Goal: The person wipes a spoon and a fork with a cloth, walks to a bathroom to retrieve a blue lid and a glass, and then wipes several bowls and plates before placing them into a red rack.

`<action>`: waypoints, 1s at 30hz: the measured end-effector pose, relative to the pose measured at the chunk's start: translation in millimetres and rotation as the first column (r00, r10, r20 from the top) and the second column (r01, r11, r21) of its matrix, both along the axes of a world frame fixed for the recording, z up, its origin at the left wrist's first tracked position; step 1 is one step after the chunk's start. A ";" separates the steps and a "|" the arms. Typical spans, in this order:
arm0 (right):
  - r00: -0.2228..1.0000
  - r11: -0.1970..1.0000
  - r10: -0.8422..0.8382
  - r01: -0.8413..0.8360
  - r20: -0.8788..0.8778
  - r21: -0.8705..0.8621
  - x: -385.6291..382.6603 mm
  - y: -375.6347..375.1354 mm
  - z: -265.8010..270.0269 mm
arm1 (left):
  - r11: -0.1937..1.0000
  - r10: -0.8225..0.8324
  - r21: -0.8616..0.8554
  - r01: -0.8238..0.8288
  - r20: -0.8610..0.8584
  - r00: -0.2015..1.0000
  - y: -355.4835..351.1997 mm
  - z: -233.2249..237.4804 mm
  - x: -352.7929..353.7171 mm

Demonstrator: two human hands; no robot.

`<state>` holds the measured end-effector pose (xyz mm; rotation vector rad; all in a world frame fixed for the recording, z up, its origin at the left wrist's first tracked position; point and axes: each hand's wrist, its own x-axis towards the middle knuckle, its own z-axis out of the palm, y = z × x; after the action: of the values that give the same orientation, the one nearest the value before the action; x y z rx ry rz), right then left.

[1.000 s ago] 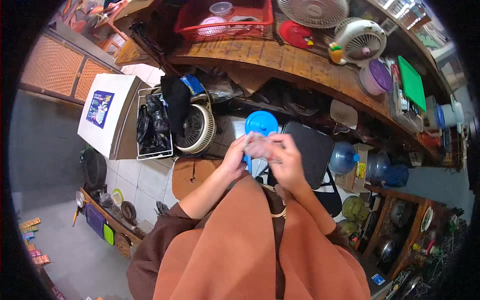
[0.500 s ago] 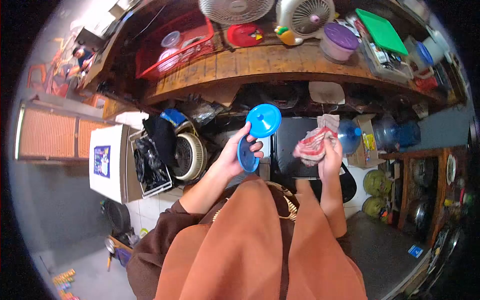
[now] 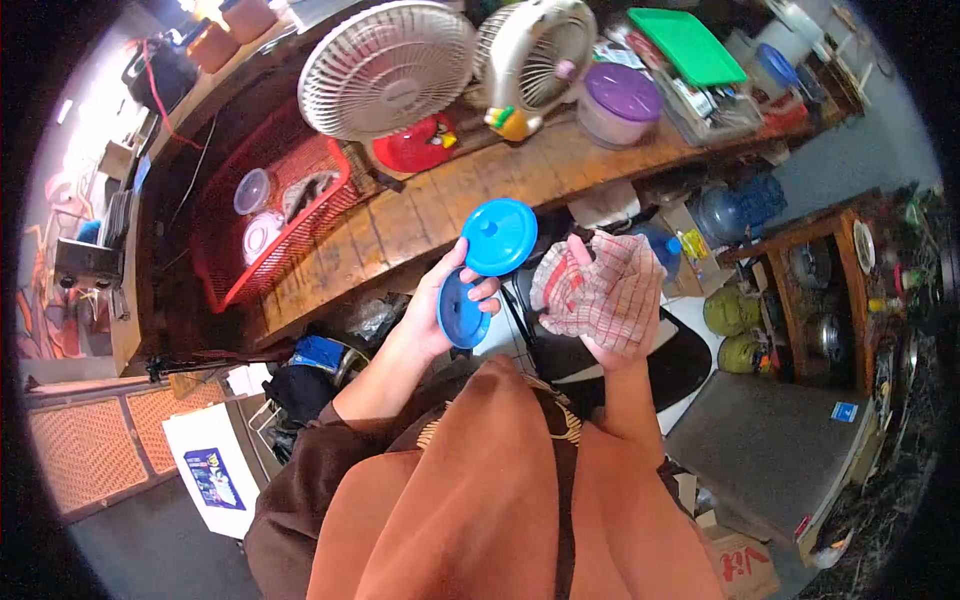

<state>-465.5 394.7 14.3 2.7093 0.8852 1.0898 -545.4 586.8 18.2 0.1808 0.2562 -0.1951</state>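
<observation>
My left hand [image 3: 428,322] is closed around two round blue plastic lids, held one above the other. The upper blue lid [image 3: 500,238] has a small knob in its middle; the lower lid [image 3: 462,310] is partly covered by my fingers. A red and white checked cloth [image 3: 612,290] is spread over my right hand [image 3: 612,357], hiding most of its fingers. One fingertip shows at the cloth's upper left edge. Cloth and upper lid are close together but apart.
A wooden counter [image 3: 440,215] runs ahead, bearing a red basket [image 3: 290,245], a large fan [image 3: 390,75], a smaller fan [image 3: 540,60], a purple-lidded tub [image 3: 620,105] and a green lid [image 3: 687,47]. Green gas cylinders [image 3: 735,312] stand at right, near a wooden rack [image 3: 850,290].
My view has turned and tilted, so the counter looks nearer and slanted. The cloth, bunched before, is now spread over my right hand, nearer the lids. My left hand still grips both lids.
</observation>
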 end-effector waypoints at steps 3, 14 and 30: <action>0.990 0.991 0.128 -0.126 -0.059 0.034 0.4 37.7 12.2 | 0.998 0.022 -0.059 -0.020 0.038 0.999 32.8 -6.4 -6.4; 0.129 0.293 0.887 0.582 -0.442 0.759 -3.3 120.4 -30.5 | 0.992 0.126 -0.017 -0.126 -0.014 0.992 90.7 -21.0 -35.9; -0.512 0.675 0.707 0.280 -0.489 0.683 -53.6 234.1 6.4 | 0.137 0.454 0.942 -0.307 0.216 0.865 145.4 -27.6 -107.0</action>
<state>-519.1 628.8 20.6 3.1261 1.5392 -2.6647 -652.4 732.3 -9.4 1.3924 0.5272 0.5510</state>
